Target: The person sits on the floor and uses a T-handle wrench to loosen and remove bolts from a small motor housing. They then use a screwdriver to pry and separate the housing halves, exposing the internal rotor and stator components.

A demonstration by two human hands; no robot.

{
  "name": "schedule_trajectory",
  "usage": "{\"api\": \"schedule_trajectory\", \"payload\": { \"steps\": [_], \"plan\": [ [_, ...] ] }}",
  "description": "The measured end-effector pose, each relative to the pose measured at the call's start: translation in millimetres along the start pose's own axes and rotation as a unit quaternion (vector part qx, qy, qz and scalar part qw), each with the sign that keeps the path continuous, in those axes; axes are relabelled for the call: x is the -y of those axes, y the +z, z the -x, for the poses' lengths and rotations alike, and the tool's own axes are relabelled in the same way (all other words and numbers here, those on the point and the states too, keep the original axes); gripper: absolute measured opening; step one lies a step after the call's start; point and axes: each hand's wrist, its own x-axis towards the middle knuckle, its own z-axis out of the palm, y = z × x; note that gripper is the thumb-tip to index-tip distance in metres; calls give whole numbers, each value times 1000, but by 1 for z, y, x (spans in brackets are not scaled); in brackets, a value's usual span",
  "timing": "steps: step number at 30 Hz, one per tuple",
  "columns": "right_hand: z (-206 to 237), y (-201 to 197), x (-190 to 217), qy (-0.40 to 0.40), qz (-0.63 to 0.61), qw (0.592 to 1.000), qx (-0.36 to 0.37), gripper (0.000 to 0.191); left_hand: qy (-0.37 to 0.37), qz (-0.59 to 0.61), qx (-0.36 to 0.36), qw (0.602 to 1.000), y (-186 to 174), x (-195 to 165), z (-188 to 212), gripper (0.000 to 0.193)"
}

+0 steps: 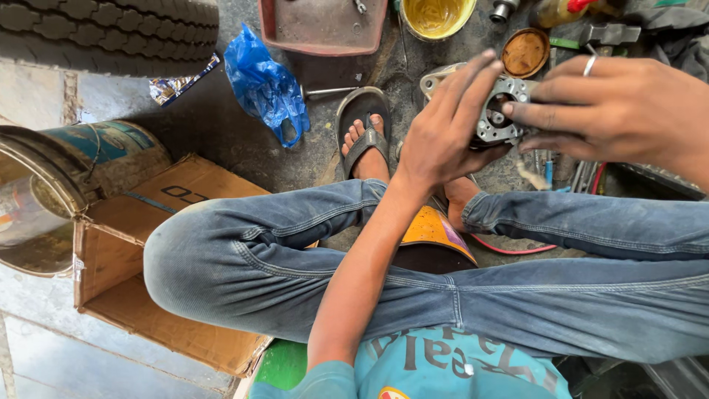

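Note:
A small grey metal machine part [502, 111], with round bores and bolt holes, sits between both my hands above my knees. My left hand [443, 133] cups it from the left, fingers spread over its top edge. From the right, my right hand [620, 111], with a ring on one finger, grips the part and rests its fingertips on the part's face. I sit on the ground in blue jeans, with one foot in a sandal [363, 129] just left of my left hand.
Far side of the ground: a red tray [323, 28], a yellow tub [437, 16], an orange lid [525, 52], a blue plastic bag [266, 85] and scattered tools. A tyre [111, 33] is top left, a metal drum [59, 185] and cardboard box [125, 244] at left.

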Motion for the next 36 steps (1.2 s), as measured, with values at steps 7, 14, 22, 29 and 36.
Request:
{"api": "schedule_trajectory", "payload": {
  "steps": [7,14,22,29,36],
  "plan": [
    [3,-2,13,217,-172,961,-14,39,91,12,81,992,-22,13,-1,67],
    [-11,5,24,421,-252,871,-27,42,86,-3,182,979,-38,10,-18,63],
    [-19,-1,31,499,-269,823,-20,39,104,-45,202,973,-40,10,-16,64],
    [-21,5,31,495,-282,820,-57,35,134,-62,254,956,-47,17,-24,65],
    [-19,9,27,360,-112,920,-111,31,197,-155,261,932,-51,21,-39,46]
  ]
}}
